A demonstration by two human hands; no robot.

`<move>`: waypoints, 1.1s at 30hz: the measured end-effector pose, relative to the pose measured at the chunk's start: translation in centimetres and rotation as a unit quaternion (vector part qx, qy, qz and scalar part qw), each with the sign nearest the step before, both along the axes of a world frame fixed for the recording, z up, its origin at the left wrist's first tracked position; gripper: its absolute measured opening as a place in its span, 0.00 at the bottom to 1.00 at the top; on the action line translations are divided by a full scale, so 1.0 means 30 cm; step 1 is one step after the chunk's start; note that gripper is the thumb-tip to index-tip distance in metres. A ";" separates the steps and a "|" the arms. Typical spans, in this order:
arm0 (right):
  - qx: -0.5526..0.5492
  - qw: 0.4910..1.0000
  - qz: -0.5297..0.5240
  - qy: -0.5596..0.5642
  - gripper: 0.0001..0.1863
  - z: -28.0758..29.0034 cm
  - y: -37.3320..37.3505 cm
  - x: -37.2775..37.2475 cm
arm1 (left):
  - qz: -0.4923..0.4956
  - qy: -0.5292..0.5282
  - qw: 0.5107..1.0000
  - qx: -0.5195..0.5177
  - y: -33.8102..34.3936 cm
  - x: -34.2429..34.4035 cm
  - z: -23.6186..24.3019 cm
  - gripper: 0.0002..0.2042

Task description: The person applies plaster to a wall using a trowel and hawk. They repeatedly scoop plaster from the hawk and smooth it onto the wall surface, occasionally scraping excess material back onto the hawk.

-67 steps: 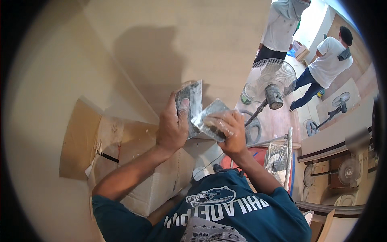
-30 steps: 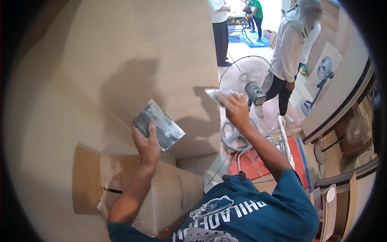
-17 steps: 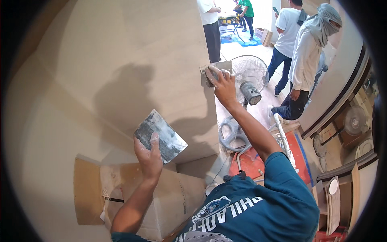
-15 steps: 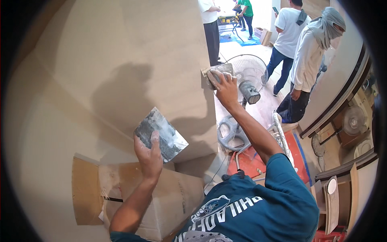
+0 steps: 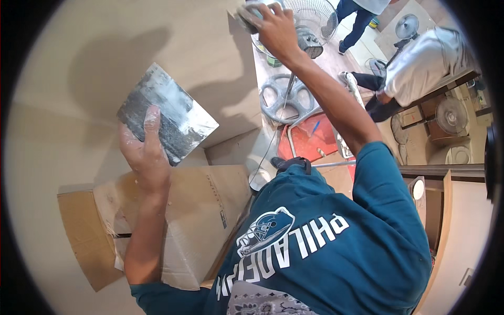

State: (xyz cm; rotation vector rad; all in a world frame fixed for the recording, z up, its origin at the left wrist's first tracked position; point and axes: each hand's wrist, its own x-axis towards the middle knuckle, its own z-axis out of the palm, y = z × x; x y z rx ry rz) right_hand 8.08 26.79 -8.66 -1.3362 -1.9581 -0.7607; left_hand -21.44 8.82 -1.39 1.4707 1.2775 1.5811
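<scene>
My left hand (image 5: 147, 155) grips a square metal plate (image 5: 178, 118), smeared grey and white, with my thumb across its face. My right hand (image 5: 278, 34) is raised at the edge of the beige panel (image 5: 205, 42), closed on a small putty-covered blade (image 5: 247, 17), partly hidden by my fingers and hand. A pedestal fan (image 5: 320, 21) is just behind that hand.
Cardboard boxes (image 5: 199, 215) stand lower left. A red sheet (image 5: 304, 142), grey fan base (image 5: 286, 100) and bucket (image 5: 259, 178) lie below. A bent person in white (image 5: 420, 68), another person's legs (image 5: 352, 21) and more fans (image 5: 407, 26) are at right.
The view has tilted, so both hands and tools sit higher in the picture. The co-worker in white has bent down low. My grips look the same.
</scene>
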 end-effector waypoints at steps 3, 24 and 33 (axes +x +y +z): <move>0.016 0.992 0.056 0.109 0.18 -0.080 -0.090 0.018 | -0.011 0.023 1.000 -0.001 0.046 -0.017 0.029 0.11; -0.635 0.389 0.429 0.511 0.30 -0.374 -0.006 -0.239 | 0.266 0.318 0.906 0.081 -0.583 0.335 0.164 0.17; -0.614 0.248 0.679 0.317 0.43 0.078 -0.417 -0.606 | 0.683 -0.348 0.613 0.192 -1.038 0.677 -0.124 0.12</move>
